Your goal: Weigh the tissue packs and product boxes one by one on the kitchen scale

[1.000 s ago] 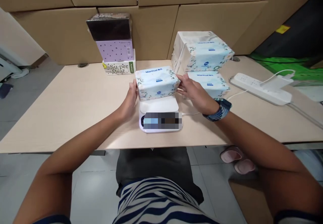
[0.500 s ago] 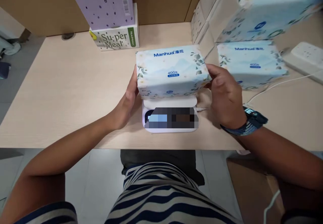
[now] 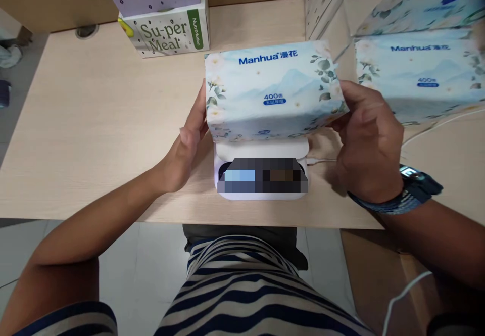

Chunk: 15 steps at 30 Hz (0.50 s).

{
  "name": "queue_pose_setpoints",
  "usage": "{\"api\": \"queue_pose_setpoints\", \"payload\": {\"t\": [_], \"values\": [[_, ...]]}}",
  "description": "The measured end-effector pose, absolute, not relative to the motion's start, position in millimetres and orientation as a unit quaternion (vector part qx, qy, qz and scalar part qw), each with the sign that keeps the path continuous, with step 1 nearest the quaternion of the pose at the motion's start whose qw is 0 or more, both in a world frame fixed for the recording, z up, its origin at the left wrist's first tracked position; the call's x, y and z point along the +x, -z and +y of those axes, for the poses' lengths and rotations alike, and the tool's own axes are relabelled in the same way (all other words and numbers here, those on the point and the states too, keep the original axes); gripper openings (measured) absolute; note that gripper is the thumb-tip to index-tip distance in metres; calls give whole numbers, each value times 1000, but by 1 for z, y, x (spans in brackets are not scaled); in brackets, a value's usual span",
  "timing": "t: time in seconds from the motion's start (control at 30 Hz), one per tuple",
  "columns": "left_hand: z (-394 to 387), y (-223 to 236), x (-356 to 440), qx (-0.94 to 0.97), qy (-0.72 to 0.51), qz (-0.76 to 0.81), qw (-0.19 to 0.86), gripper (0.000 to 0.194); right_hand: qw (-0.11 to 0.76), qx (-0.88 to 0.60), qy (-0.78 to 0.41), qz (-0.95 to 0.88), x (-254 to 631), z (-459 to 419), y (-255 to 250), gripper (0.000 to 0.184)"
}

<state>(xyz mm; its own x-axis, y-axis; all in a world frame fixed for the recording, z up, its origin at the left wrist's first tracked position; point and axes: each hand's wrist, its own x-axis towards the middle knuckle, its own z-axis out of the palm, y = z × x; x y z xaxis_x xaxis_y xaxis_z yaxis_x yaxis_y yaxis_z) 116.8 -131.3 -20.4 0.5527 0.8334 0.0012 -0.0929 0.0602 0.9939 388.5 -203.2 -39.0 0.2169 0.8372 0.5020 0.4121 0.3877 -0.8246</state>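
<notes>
A pale blue Manhua tissue pack [image 3: 271, 91] rests on a small white scale [image 3: 261, 172] at the near edge of the table. My left hand [image 3: 187, 141] presses flat against the pack's left end, fingers straight. Its right end is gripped by my right hand [image 3: 366, 141], which wears a blue watch at the wrist. Both hands hold the pack between them. The scale's display is blurred out.
More Manhua tissue packs [image 3: 420, 73] are stacked to the right. A "Su-per Meal" box [image 3: 168, 33] with a purple dotted box on it stands at the back left. Bare wooden tabletop [image 3: 94, 118] lies to the left. A white cable [image 3: 435, 124] runs right.
The view has closed in on the pack and scale. My hands stay on the pack's two ends; the pack remains on the scale.
</notes>
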Motion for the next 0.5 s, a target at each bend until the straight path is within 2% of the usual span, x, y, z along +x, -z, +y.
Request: {"api": "queue_pose_setpoints", "payload": {"t": [0.23,0.33,0.5], "values": [[-113,37,108,689,-339,220,601,93,578,-520,-161,-608,394,-200,47,54],[-102,48,103,736,-321,171,570,89,579,-517,-139,-615,396,-199,51,50],[-96,51,102,752,-317,175,551,88,571,-516,-140,-623,397,-200,50,43]]}}
